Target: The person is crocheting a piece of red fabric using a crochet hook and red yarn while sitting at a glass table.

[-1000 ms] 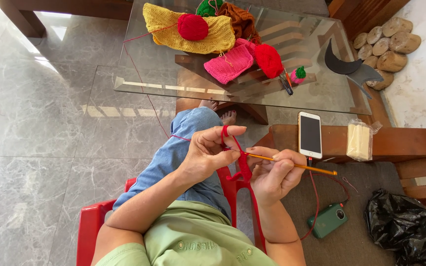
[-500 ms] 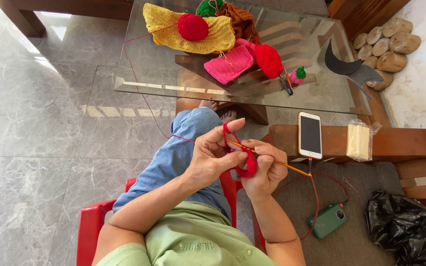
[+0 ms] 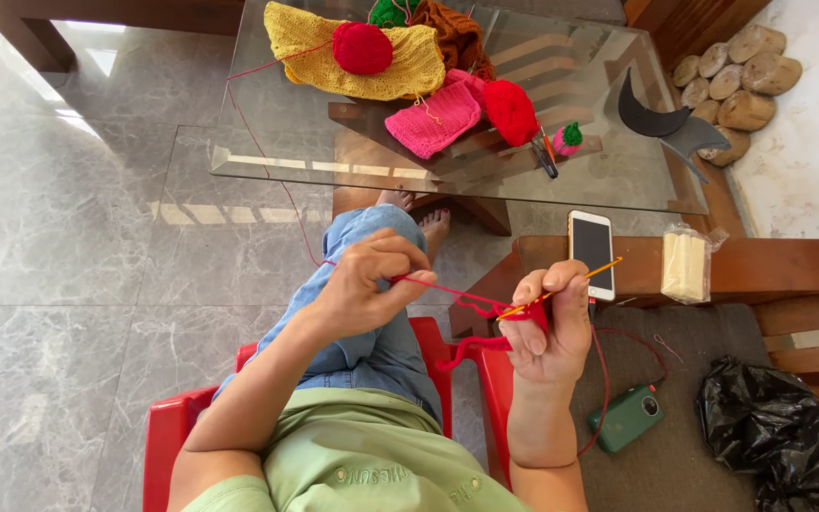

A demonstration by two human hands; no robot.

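While seated, the person worked red yarn (image 3: 447, 289) by hand.
Left hand (image 3: 367, 284) fingers pinched the yarn; right hand (image 3: 550, 322) fingers clamped an orange hook (image 3: 575, 282).

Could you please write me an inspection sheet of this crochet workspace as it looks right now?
Surface: glass table on a wooden base, over grey tiles.
Job's things: orange crochet hook, small red crochet piece, red yarn strand stretched between the hands.
Clutter: red yarn ball on yellow knit, pink knit, phone, black bags.
Grippers: left hand pinches the strand; right hand holds hook and piece.
Cables: nothing seen.
Surroundings: red plastic chair, stacked logs.
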